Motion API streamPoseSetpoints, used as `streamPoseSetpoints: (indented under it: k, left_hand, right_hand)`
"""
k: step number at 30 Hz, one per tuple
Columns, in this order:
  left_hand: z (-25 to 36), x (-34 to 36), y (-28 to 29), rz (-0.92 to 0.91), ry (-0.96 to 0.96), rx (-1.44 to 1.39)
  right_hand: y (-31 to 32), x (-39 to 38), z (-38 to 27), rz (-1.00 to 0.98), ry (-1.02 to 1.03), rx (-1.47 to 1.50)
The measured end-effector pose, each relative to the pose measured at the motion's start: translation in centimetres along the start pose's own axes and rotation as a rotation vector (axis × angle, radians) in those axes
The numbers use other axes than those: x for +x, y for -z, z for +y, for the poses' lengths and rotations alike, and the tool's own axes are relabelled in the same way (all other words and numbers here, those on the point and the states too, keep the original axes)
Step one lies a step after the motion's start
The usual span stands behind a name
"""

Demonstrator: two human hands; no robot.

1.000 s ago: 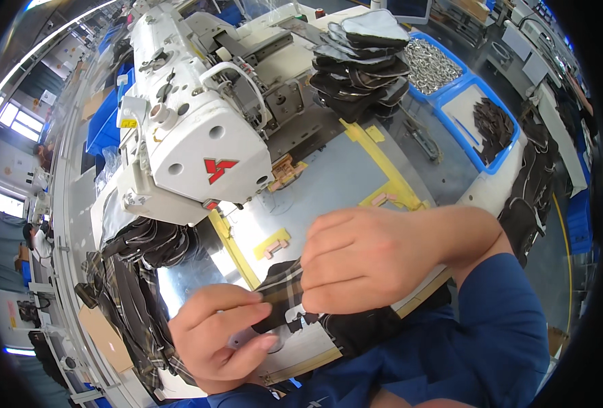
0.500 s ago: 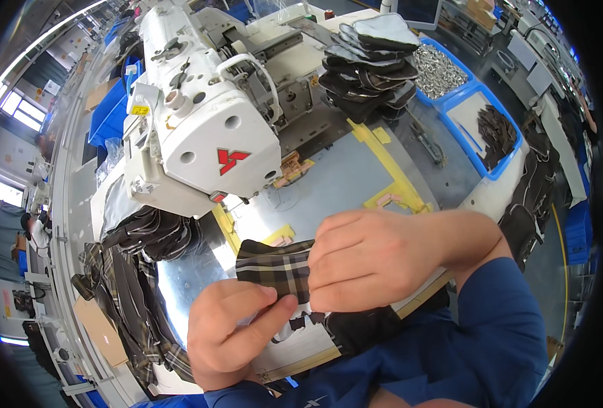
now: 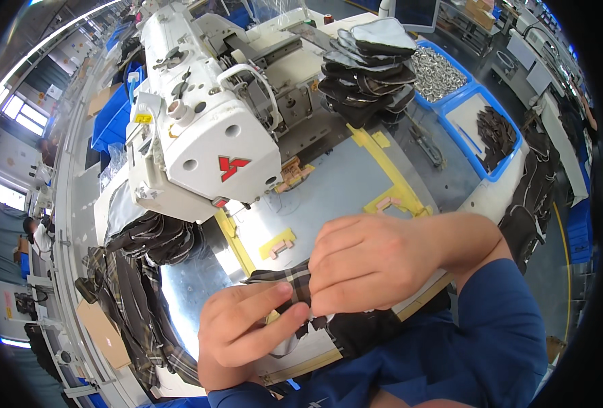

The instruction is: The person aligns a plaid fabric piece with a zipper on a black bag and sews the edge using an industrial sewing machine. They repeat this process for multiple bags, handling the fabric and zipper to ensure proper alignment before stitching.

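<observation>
My left hand [image 3: 244,326] pinches the left part of a dark plaid fabric piece [image 3: 295,284] at the front edge of the sewing machine's metal plate [image 3: 329,183]. My right hand [image 3: 369,265] is closed on the same piece, its knuckles up and most of the cloth hidden beneath it. Black material with a pale scrap [image 3: 346,330] lies just below both hands. Yellow tape [image 3: 380,156] and small pinkish blocks [image 3: 281,248] are on the plate beyond them. The white machine head [image 3: 203,156] stands above the plate at left.
Fabric pieces are stacked at the back [image 3: 366,68] and at left [image 3: 148,241]. Plaid cloth [image 3: 128,306] drapes at lower left. Blue trays hold metal hardware [image 3: 437,75] and dark strips [image 3: 495,132]. Dark cloth [image 3: 529,190] hangs at right. A distant person [image 3: 42,238] is at far left.
My left hand has moved right and slightly up toward my right hand. The plaid piece spread higher half a second ago and now sits lower and more folded under my fingers.
</observation>
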State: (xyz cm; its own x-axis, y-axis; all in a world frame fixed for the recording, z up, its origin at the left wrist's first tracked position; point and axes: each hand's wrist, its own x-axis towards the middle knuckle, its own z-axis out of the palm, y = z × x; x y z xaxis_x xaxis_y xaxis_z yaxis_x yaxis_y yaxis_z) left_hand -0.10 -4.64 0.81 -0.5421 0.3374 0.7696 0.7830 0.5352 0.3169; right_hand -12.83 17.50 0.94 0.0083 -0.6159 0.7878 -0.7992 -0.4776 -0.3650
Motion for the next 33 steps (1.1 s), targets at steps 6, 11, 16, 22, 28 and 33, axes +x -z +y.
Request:
streamPoseSetpoints:
  k: [6, 11, 16, 22, 28, 33]
  left_hand:
    - [-0.6, -1.0, -0.8, 0.033, 0.225, -0.371]
    - [-1.1, -2.3, -2.2, 0.318, 0.752, -1.21]
    - [-0.6, -1.6, -3.4, 0.356, 0.765, -0.922]
    - [-0.2, -2.3, -3.6, 0.273, 0.706, -0.579]
    - [0.1, -1.7, -3.2, 0.237, 0.779, -0.581]
    - [-0.4, -1.9, -3.0, 0.161, 0.715, -0.478]
  right_hand:
    - [-0.6, -0.3, -0.1, 0.051, -0.086, 0.118]
    - [-0.4, -0.5, -0.5, 0.115, -0.508, 0.199]
    - [0.2, -0.2, -0.2, 0.095, -0.771, 0.223]
    - [0.4, 0.0, -0.3, 0.008, -0.773, 0.316]
    - [0.9, 0.1, -0.2, -0.049, -0.768, 0.349]
    - [0.7, 0.4, -0.5, -0.024, -0.62, 0.235]
